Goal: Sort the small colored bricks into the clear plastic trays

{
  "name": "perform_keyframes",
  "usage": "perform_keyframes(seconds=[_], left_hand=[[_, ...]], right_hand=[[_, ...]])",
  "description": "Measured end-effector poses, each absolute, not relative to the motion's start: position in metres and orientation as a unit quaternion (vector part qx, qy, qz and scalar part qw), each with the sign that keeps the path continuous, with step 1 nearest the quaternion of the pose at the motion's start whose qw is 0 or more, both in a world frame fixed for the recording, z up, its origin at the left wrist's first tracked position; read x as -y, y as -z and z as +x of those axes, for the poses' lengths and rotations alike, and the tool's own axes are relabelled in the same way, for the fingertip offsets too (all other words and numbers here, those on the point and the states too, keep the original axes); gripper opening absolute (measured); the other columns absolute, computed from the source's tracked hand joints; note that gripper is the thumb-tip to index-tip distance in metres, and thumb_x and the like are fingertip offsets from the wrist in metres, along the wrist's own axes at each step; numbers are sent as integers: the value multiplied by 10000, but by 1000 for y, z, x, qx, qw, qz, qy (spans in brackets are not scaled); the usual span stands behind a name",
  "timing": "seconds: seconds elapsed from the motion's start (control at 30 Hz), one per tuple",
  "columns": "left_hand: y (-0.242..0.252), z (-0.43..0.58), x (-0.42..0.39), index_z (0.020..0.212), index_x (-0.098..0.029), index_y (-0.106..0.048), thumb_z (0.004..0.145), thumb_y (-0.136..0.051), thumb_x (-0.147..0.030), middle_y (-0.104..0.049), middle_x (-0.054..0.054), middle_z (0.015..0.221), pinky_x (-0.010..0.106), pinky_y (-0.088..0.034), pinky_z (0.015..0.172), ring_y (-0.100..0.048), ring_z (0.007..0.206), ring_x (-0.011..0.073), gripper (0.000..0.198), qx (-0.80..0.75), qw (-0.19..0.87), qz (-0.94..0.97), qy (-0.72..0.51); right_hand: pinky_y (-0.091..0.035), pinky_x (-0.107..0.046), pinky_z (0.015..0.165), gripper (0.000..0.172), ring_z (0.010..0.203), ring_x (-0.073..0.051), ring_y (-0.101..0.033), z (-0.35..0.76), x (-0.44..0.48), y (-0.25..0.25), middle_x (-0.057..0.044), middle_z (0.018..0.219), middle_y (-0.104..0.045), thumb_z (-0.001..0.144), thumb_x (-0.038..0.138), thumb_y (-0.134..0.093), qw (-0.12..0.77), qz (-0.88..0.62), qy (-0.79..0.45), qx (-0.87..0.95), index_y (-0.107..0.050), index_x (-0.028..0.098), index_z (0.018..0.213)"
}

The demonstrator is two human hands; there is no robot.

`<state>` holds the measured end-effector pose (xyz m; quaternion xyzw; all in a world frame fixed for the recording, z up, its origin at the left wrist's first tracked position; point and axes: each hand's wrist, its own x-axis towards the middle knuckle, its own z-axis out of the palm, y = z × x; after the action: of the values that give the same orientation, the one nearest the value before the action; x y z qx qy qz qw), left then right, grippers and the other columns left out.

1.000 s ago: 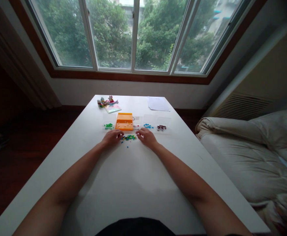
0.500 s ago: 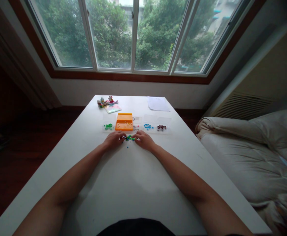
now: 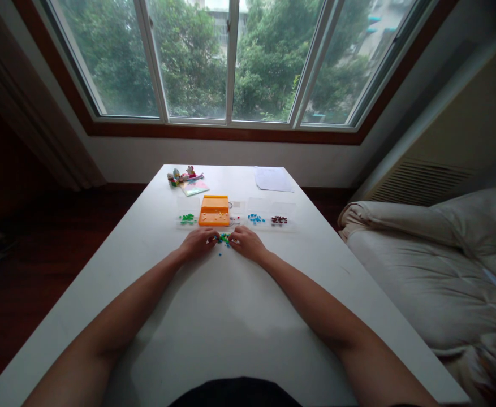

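A small pile of green and blue bead-like pieces (image 3: 223,239) lies on the white table (image 3: 248,316) between my hands. My left hand (image 3: 199,242) rests at the pile's left side with its fingers curled in and their tips close together. From the right, my right hand (image 3: 246,243) reaches into the pile, thumb and fingers drawn together at its edge. What either hand's fingertips hold is too small to make out. One loose blue piece (image 3: 220,254) lies just nearer to me than the pile.
Beyond my hands stands an orange case (image 3: 214,217), opened, with small pale pieces in it. Clear trays hold green pieces (image 3: 187,218), blue pieces (image 3: 256,218) and dark brown pieces (image 3: 279,220). Small figurines (image 3: 184,176) and white papers (image 3: 273,179) lie at the far end.
Both hands have stayed beside the pile, with only slight finger movement. My right fingertips have shifted a little to the left, and some pieces in the pile look rearranged.
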<state>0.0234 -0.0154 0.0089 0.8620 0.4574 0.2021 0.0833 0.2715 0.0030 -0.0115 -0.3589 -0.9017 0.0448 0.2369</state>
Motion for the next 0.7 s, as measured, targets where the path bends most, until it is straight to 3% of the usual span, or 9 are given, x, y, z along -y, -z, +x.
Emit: perform_keyframes(seconds=[0.23, 0.7], left_hand=[[-7, 25, 15, 1012, -258, -723, 877, -553, -241, -669, 30, 879, 260, -414, 695, -585, 782, 170, 217, -450, 79, 867, -197], [-4, 28, 16, 952, -242, -724, 897, -552, -262, -668, 27, 842, 245, -402, 677, -577, 741, 148, 181, -446, 62, 866, -218]], right_hand=[[-418, -295, 810, 74, 925, -189, -535, 265, 2, 10, -45, 927, -601, 903, 297, -686, 234, -382, -42, 893, -698, 234, 940], [-418, -305, 821, 60, 898, -190, -537, 264, 2, 8, -37, 903, -602, 878, 176, -665, 295, -360, -71, 882, -643, 213, 920]])
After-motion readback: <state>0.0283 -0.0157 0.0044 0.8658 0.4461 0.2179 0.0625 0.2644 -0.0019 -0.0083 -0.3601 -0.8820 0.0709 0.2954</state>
